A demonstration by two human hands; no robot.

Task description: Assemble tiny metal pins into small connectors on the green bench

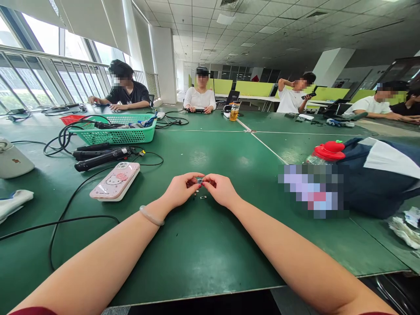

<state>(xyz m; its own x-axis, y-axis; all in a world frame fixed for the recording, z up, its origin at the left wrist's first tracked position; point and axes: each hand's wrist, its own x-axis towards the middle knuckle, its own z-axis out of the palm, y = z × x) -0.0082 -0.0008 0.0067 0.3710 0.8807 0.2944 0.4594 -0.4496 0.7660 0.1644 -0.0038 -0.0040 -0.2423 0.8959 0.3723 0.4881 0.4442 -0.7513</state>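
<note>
Pinching small dark-grey piece [199, 180], material unclear, between thumb and fingertips of bare left hand [179, 191] and bare right hand [220, 189]; fingers of both grasping it from opposite sides. Piece sits to right of pink rectangular phone in cartoon-cat case [115, 180], at smooth green tabletop [197, 258]. Tiny pale rectangular bit [203, 197] also right of phone, lying loose. Piece probably very light, stiff, easily dropped, perhaps fragile; best held by opposite edges, light pressure. Finer detail too small to tell.
</note>
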